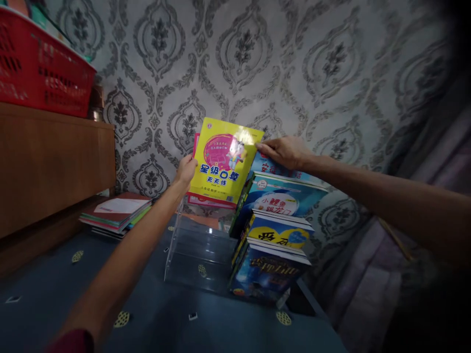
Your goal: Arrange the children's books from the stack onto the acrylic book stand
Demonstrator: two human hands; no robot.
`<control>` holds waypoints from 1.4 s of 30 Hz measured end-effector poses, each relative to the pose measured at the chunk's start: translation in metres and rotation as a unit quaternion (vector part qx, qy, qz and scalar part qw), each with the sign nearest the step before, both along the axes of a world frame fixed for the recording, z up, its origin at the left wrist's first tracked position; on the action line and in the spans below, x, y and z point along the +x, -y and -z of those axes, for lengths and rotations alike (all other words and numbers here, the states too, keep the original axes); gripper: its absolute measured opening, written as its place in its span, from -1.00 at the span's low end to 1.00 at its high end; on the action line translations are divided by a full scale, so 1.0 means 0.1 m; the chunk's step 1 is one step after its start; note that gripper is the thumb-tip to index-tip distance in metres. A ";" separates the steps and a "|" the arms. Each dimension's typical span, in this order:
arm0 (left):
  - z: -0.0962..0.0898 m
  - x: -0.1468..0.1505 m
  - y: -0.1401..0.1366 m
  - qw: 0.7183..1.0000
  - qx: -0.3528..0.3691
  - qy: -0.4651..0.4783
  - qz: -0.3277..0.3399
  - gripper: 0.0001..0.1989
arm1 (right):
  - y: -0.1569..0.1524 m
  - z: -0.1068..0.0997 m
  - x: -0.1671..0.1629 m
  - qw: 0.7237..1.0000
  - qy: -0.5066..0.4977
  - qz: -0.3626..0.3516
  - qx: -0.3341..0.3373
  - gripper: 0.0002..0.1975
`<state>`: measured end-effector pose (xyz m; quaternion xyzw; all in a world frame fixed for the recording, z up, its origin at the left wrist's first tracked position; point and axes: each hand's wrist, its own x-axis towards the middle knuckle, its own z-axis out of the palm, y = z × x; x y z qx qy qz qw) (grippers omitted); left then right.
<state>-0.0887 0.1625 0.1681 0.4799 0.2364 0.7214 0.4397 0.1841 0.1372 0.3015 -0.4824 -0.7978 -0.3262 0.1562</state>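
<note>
Books (277, 236) stand right of the yellow workbook (217, 164).

Between our left fingers (192, 162) and right fingers (270, 146) we have a booklet (226, 162). Below the right ones, books (274, 240) stand in the rack (195, 250) on the table (154, 314). Lower left of our left fingers lie notebooks (121, 208); farther left, a basket (47, 73) on a cabinet (55, 162).

A blue table (154, 314) is marked with yellow dotted shapes and small pale rectangles. A clear rack (195, 252) is stood near its middle, the blue being seen through it. At the far left, a pile of books (117, 211) is laid flat. By the right edge, a black patch (300, 300) cannot be identified.
</note>
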 end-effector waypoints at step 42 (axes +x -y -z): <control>0.06 -0.05 0.09 0.992 0.052 -0.037 0.107 -0.60 | 0.07 -0.08 0.01 0.996 -0.027 -0.042 -0.075 -0.23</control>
